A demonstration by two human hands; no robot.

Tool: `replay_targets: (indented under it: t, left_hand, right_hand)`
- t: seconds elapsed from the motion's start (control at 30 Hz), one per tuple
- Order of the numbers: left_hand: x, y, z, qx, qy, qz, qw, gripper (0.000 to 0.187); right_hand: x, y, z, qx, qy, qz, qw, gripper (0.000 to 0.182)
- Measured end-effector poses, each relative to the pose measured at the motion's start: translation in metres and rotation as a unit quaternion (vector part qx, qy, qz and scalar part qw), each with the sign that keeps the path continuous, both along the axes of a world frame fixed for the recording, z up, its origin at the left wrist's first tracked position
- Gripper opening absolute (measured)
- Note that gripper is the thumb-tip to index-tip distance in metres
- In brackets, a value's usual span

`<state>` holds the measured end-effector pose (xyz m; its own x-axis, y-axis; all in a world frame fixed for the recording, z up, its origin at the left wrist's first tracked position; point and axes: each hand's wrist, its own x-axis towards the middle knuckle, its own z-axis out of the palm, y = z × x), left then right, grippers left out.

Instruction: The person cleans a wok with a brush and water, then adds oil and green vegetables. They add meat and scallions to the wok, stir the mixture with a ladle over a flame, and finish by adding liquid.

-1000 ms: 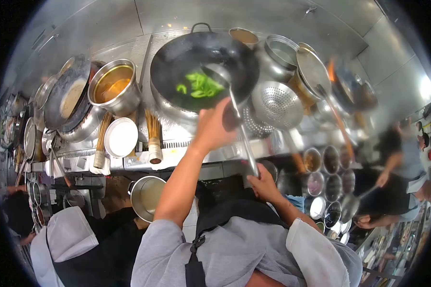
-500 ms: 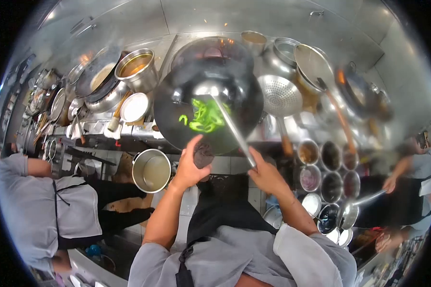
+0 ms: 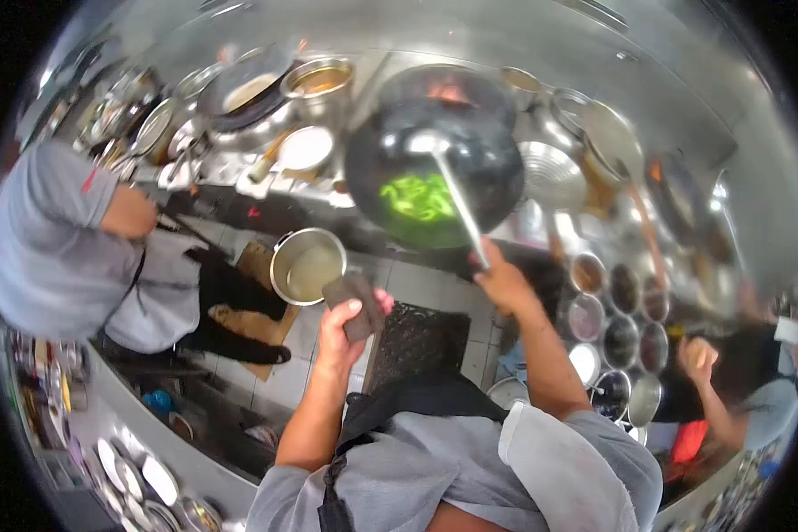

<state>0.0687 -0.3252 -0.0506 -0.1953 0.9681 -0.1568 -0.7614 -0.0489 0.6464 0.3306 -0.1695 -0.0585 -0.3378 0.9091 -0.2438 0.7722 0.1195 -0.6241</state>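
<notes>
My left hand is closed around a dark folded cloth, held in the air in front of the stove, apart from the wok. A long-handled metal ladle is gripped near its handle end by my right hand. The ladle's head reaches into the black wok, towards its far side. Bright green vegetable pieces, seemingly sliced peppers, lie together in the near part of the wok. A reddish glow shows behind the wok.
Left of the wok stand a pot of brown liquid and a white bowl. A perforated strainer lies to its right, above several seasoning containers. A pot of cloudy liquid is below. Co-workers stand at both sides.
My left hand, with the cloth, has come away from the wok's near rim towards me. The greens are gathered closer together. The left co-worker shifted; the right one's ladle is no longer visible.
</notes>
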Motion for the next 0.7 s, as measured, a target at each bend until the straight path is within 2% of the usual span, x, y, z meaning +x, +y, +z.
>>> replay_targets:
  t: [0.03,0.07,0.1,0.13,0.17,0.2,0.23,0.27,0.3,0.33,0.37,0.4,0.43,0.47,0.5,0.57,0.6,0.67,0.7]
  left_hand:
    - [-0.008,-0.021,-0.011,-0.035,-0.057,0.004,0.998,0.048]
    - [-0.017,-0.045,-0.025,-0.067,-0.117,0.017,0.991,0.045]
    - [-0.033,-0.097,-0.051,-0.142,-0.112,0.076,0.981,0.042]
    - [-0.042,-0.122,-0.064,-0.152,-0.123,0.103,0.975,0.042]
    - [-0.043,-0.152,-0.074,-0.16,-0.135,0.134,0.969,0.042]
    - [-0.042,-0.168,-0.076,-0.156,-0.158,0.195,0.955,0.042]
    - [-0.044,-0.18,-0.074,-0.202,-0.088,0.24,0.945,0.048]
    - [-0.045,-0.191,-0.073,-0.254,-0.022,0.279,0.926,0.055]
    - [-0.043,-0.2,-0.076,-0.256,-0.045,0.331,0.907,0.055]
    - [-0.038,-0.208,-0.08,-0.332,0.193,0.368,0.847,0.061]
    - [-0.034,-0.212,-0.081,-0.406,0.412,0.362,0.731,0.067]
    - [-0.039,-0.212,-0.065,-0.455,0.423,0.288,0.728,0.075]
    - [-0.041,-0.223,-0.044,-0.496,0.43,0.207,0.725,0.082]
    - [-0.039,-0.232,-0.058,-0.455,0.504,0.233,0.696,0.082]
    - [-0.036,-0.242,-0.064,-0.467,0.485,0.252,0.695,0.082]
    - [-0.035,-0.246,-0.067,-0.428,0.542,0.238,0.683,0.08]
    - [-0.033,-0.244,-0.057,-0.446,0.529,0.225,0.686,0.077]
    - [-0.034,-0.245,-0.062,-0.436,0.528,0.251,0.684,0.077]
    - [-0.034,-0.244,-0.067,-0.419,0.539,0.26,0.683,0.077]
  right_hand:
    - [-0.002,-0.002,0.009,0.003,-0.032,-0.017,0.999,0.076]
    - [-0.003,-0.002,0.018,-0.023,0.008,-0.013,1.0,0.075]
    - [-0.009,0.002,0.016,-0.025,0.043,-0.032,0.998,0.073]
    - [0.0,0.014,-0.007,0.132,-0.027,0.028,0.991,0.069]
    - [0.004,0.022,-0.006,0.145,-0.073,0.028,0.986,0.068]
    - [0.006,0.035,0.001,0.233,-0.1,0.059,0.966,0.068]
    - [-0.008,0.041,0.024,0.258,-0.132,0.05,0.956,0.067]
    - [-0.01,0.061,0.024,0.321,-0.112,0.078,0.937,0.065]
    - [-0.02,0.086,0.027,0.379,-0.083,0.099,0.916,0.063]
    - [-0.048,0.094,0.044,0.299,-0.05,0.107,0.947,0.062]
    - [-0.077,0.098,0.061,0.214,-0.027,0.11,0.97,0.06]
    - [-0.11,0.109,0.059,0.16,0.003,0.174,0.972,0.058]
    - [-0.152,0.089,0.065,0.177,0.054,0.302,0.935,0.056]
    - [-0.194,0.067,0.067,0.167,0.01,0.369,0.914,0.055]
    - [-0.238,0.043,0.061,0.09,0.017,0.435,0.896,0.055]
    - [-0.31,-0.031,0.053,0.048,-0.021,0.547,0.836,0.054]
    - [-0.337,-0.082,0.059,0.065,0.01,0.634,0.771,0.053]
    - [-0.387,-0.156,0.038,0.003,0.021,0.757,0.653,0.051]
    - [-0.401,-0.196,0.038,0.046,0.034,0.806,0.589,0.052]
